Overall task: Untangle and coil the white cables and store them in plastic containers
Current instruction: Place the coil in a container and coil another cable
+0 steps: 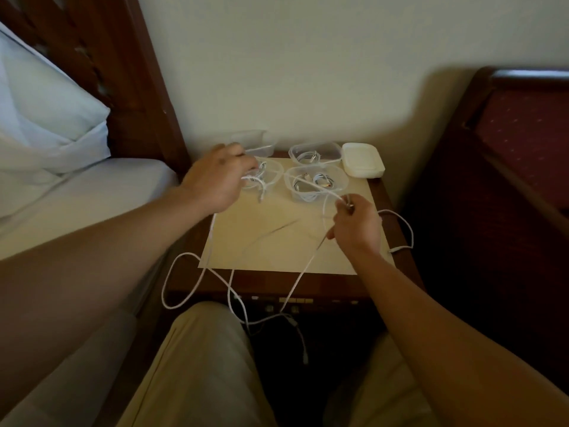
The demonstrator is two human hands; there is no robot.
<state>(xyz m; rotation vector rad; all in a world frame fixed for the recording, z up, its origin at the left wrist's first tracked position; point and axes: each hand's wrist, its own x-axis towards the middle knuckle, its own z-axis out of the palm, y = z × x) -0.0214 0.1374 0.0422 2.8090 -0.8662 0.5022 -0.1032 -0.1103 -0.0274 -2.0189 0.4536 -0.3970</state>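
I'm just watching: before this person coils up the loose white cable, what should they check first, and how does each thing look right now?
1. Right hand grips the loose cable: ok.
2. Left hand grips the cable: ok.
3. Cable free of crossings: not ok, loops overlap off the table edge.
4. Dangling end clear of snags: cannot tell.
5. Empty container available: ok.
6. Lids within reach: ok.

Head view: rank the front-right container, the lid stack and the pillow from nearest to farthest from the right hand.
From the right hand:
1. Front-right container, just beyond the fingers, cables coiled inside.
2. Lid stack, at the table's back right corner.
3. Pillow, far left on the bed.
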